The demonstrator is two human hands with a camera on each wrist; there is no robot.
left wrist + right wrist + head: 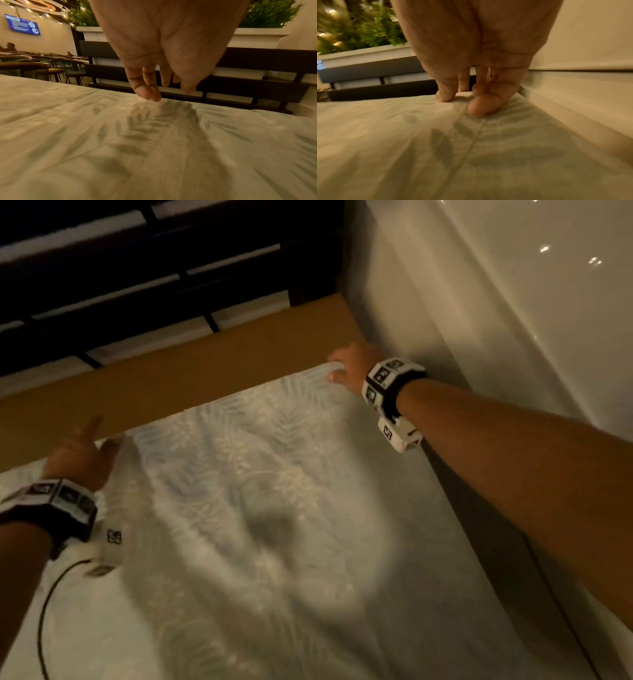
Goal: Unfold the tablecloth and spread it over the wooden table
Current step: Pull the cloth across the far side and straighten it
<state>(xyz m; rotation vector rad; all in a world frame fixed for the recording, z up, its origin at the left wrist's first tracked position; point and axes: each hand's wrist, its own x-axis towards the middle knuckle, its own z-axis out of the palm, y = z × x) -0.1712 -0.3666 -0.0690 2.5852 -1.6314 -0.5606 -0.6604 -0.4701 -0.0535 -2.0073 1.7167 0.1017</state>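
A pale tablecloth [260,508] with a leaf print lies over most of the wooden table [205,371]; a strip of bare wood shows along the far side. My right hand [346,368] pinches the cloth's far right corner. In the right wrist view the right hand [458,104] has its thumb on top of the tablecloth [436,148] and its fingers at the edge. My left hand [82,453], blurred, hovers at the cloth's far left edge with fingers loose. In the left wrist view the left hand [168,93] hangs over the tablecloth [154,148], fingertips just touching it, holding nothing.
A dark slatted bench back [137,285] runs behind the table. A glossy pale wall [513,302] stands close on the right. A white planter with green plants [267,13] sits beyond the bench. Chairs [51,65] stand far left. A cable [48,594] hangs from my left wrist.
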